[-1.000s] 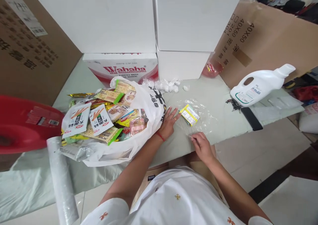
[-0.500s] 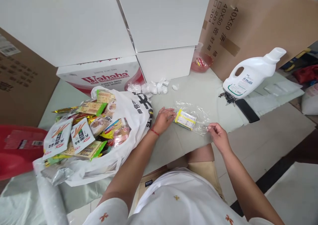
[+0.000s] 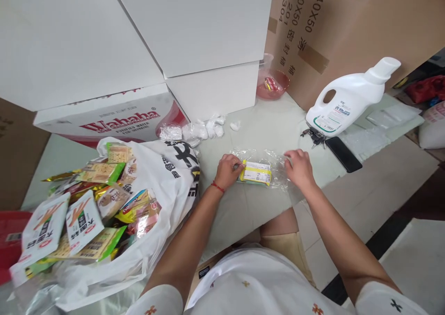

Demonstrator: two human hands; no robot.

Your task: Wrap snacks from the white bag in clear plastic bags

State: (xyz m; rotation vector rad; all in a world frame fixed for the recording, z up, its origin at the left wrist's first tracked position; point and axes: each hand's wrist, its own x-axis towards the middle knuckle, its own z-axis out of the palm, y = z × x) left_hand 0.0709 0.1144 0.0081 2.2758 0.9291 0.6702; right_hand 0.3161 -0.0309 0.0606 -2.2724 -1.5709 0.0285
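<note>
A small yellow-and-white packet (image 3: pixel 256 172) with printed text lies inside a clear plastic bag (image 3: pixel 278 178) on the table in front of me. At the packet's left end, my left hand (image 3: pixel 227 171) has its fingers curled and closed on the bag's edge; a red string circles that wrist. My right hand (image 3: pixel 299 169) is at the bag's right edge, thumb and forefinger slightly apart. To the left, a white carrier bag (image 3: pixel 175 185) bulges with snack packets (image 3: pixel 100 173).
Crumpled clear-wrapped bundles (image 3: pixel 196 129) lie before a Wahaba-printed carton (image 3: pixel 118 120) and tall white boxes (image 3: pixel 212 90). At right are a white detergent bottle (image 3: pixel 344 104), keys (image 3: pixel 315 138) and a black phone (image 3: pixel 343 154). A pink bowl (image 3: pixel 273 90) stands by the brown cardboard (image 3: pixel 347 37).
My right hand has moved up along the bag's right side, its fingertips parting. The fingers of my left hand have curled in at the packet's left end. The view has shifted.
</note>
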